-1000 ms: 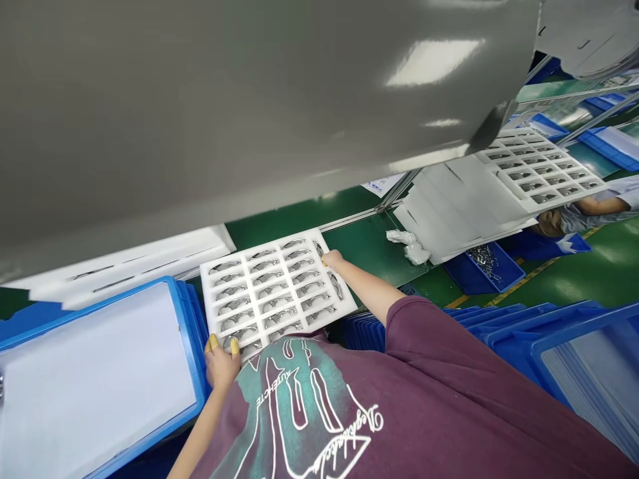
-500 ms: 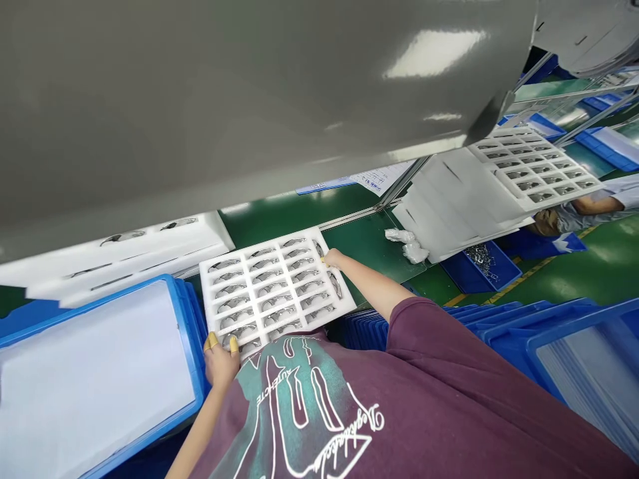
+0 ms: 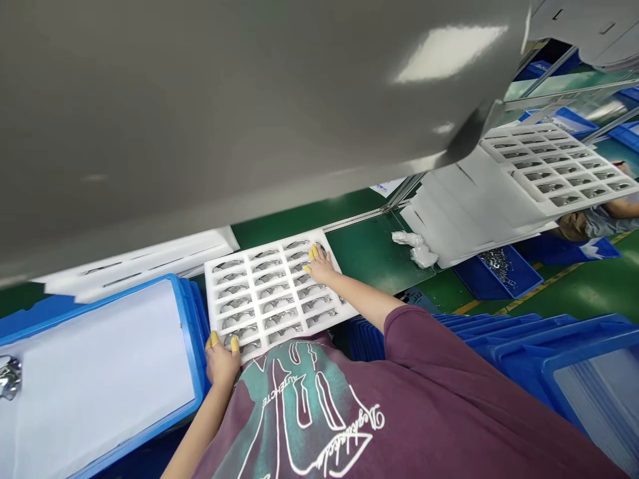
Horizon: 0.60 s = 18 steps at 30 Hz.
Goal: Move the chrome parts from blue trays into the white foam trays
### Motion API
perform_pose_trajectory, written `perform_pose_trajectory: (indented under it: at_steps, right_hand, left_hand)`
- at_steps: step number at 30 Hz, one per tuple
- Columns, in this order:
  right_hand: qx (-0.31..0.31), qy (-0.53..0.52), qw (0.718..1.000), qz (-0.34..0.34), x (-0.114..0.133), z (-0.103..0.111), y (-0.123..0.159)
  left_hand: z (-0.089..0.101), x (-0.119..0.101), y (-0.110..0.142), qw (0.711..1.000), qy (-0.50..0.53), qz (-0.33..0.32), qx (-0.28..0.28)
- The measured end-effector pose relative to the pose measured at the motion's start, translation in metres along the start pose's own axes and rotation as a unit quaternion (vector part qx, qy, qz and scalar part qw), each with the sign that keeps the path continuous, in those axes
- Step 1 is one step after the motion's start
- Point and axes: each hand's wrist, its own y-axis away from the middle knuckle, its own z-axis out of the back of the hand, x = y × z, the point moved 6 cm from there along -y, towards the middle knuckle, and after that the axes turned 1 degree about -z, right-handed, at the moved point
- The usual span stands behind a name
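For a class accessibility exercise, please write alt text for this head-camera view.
The person's left hand and right hand, some fingers in yellow cots, rest on a white foam tray holding rows of curved metal parts, on a green workbench beside a blue-rimmed bin.

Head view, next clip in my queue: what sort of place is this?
Probably a factory packing or assembly line for small metal parts: a white foam tray holds rows of metal pieces, blue plastic crates stand stacked, and the green floor has a yellow line.

foam tray (image 3: 259,293) corner hidden by shirt (image 3: 299,406); metal part (image 3: 10,377) cut off
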Motion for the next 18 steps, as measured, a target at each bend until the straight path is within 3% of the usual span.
perform_pose_trajectory:
  at_steps: [5,12,15,18]
  right_hand:
    - [0.017,-0.013,1.000,0.003,0.004,-0.017,-0.001]
    - [-0.014,-0.057,0.998,-0.011,0.007,-0.002,0.006]
    - [-0.085,-0.115,0.988,-0.054,0.009,-0.011,0.039]
    - [-0.169,-0.180,0.966,-0.075,0.016,-0.048,0.102]
  left_hand:
    - [-0.004,0.005,-0.002,1.000,-0.004,-0.001,-0.013]
    - [-0.008,0.010,-0.009,0.999,0.027,-0.003,-0.029]
    - [-0.009,0.003,-0.009,0.997,0.032,-0.055,-0.038]
    - [-0.014,-0.012,-0.001,0.984,0.023,-0.172,-0.038]
